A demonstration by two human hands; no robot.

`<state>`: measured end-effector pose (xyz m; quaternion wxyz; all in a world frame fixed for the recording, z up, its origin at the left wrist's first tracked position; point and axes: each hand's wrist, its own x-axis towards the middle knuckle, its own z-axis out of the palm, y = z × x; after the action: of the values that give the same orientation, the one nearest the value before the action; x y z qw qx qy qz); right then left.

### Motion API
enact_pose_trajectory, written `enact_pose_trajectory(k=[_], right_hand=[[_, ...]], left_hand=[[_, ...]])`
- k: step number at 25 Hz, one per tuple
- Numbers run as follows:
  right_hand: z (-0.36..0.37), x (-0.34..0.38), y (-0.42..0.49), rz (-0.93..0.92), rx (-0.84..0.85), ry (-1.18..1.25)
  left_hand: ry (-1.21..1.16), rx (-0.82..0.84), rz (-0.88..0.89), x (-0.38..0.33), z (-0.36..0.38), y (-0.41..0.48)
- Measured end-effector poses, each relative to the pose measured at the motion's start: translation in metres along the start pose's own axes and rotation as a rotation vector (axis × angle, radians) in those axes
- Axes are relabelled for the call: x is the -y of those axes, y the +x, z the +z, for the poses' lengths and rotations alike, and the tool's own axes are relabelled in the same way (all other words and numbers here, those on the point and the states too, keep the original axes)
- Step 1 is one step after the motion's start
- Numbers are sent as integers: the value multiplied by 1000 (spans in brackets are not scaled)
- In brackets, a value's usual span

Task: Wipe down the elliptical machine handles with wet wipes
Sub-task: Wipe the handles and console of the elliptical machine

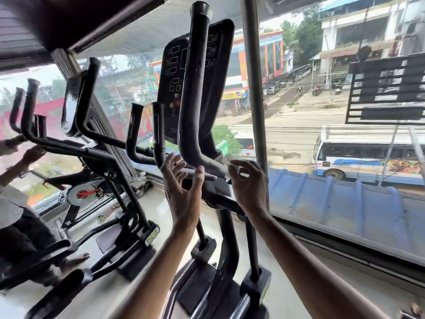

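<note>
Window [322, 139] backdrop: right hand [250, 187] with wipe [227, 161] at elliptical handle [193, 88].

Behind the glass and on the gym floor

A large window [299, 107] fills the wall, with a grey metal post [253, 88] standing before it. Outside, a white bus [368, 155] is on the street, just beyond a blue corrugated roof [333, 203]. A black slatted sign [386, 88] hangs at the right, and a white building [358, 31] rises behind it. At the left, another person's bare foot [76, 259] rests on the pale floor [158, 210]
</note>
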<state>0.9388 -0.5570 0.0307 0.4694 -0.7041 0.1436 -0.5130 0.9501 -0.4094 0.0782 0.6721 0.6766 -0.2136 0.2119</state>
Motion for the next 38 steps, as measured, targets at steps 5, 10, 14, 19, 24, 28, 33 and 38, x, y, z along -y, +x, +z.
enact_pose_trajectory(k=[5,10,14,19,24,28,33,38], right_hand=[[20,-48,15,165,56,-149],[27,-72,14,90,159,-126],[28,-73,22,142,156,-103],[25,-71,16,24,148,-12],[27,-47,8,27,105,65],[28,-42,-15,-119,77,158],[36,-81,1,136,105,-25],[31,-44,-6,56,68,75]], left_hand=[[26,-128,-24,-8,23,7],[-2,-221,12,-6,33,1],[-9,-250,26,-12,42,-1],[63,-287,64,-15,47,-1],[141,-305,95,-16,41,3],[179,-296,103,-13,38,6],[141,-281,112,-13,40,5],[114,-292,94,-15,46,5]])
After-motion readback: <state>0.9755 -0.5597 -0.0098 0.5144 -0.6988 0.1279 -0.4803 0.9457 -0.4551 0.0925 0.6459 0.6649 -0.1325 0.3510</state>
